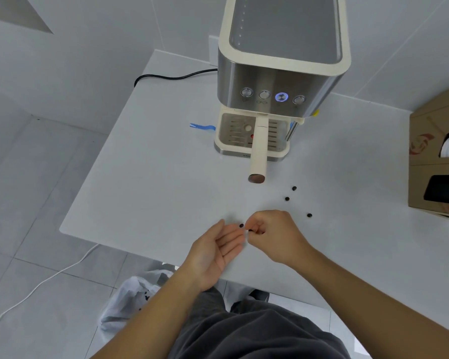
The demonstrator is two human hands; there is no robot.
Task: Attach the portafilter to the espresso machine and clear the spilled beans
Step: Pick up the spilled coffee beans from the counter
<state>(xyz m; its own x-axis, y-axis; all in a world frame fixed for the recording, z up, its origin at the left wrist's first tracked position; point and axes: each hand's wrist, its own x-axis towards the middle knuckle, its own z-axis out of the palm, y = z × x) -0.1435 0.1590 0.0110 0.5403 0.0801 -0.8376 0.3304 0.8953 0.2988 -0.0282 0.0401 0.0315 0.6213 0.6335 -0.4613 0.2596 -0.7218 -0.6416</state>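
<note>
The cream and steel espresso machine (280, 81) stands at the back of the white table (145, 177). The portafilter (259, 149) sits in it, its cream handle pointing toward me. Three dark coffee beans (287, 199) lie loose on the table right of centre, near the handle's tip. My left hand (218, 251) is held palm up and open at the table's front edge. One bean (241, 225) rests at its fingertips. My right hand (272, 235) is curled just beside it, fingers pinched on another bean (250, 230).
A cardboard box (437, 161) stands at the table's right edge. A black cable (171, 76) runs behind the machine, and a blue strip (201, 126) lies left of its base. On the floor below are a white plastic bag (130, 301) holding beans and a white cord (44, 281).
</note>
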